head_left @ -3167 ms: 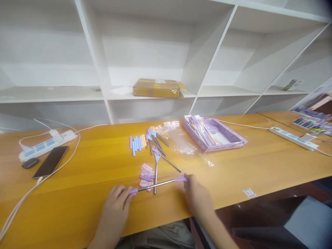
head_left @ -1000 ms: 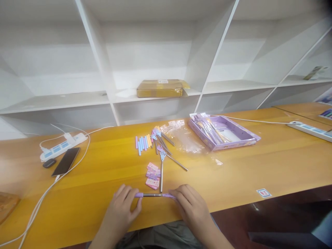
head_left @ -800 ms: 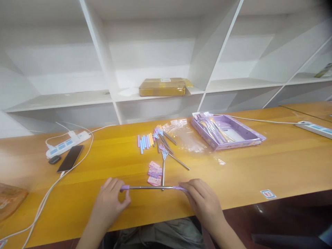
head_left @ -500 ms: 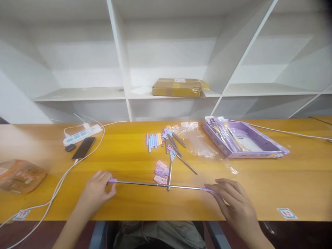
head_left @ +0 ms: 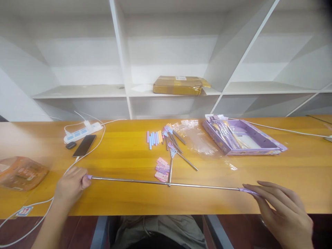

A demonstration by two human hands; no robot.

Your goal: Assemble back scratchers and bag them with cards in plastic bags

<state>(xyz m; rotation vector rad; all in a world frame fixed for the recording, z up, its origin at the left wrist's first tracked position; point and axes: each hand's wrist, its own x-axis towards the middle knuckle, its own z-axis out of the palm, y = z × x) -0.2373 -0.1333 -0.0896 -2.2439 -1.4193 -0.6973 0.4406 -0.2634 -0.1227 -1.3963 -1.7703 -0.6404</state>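
A telescopic back scratcher point(head_left: 153, 182) stretches nearly level between my two hands, its thin metal rod pulled out long. My left hand point(head_left: 72, 183) is closed round its purple grip at the left end. At the other end, my right hand point(head_left: 281, 207) pinches the purple head between thumb and fingers. Beneath the rod lies a blue-headed back scratcher point(head_left: 171, 167), beside several pink and purple cards point(head_left: 162, 169). Further back is a pile of short back scratchers point(head_left: 173, 136) with hand-shaped heads, and to its left a row of coloured grip sleeves point(head_left: 154, 138).
Clear plastic bags point(head_left: 201, 138) lie right of the pile. A purple tray point(head_left: 259, 152) holds packaged back scratchers. Left are a power strip point(head_left: 83, 133), a phone point(head_left: 84, 145), white cables and an orange bag point(head_left: 23, 174). A taped carton point(head_left: 177, 86) sits on the shelf.
My hands have moved apart, the left one leftward and the right one rightward. The back scratcher's rod has been drawn out much longer.
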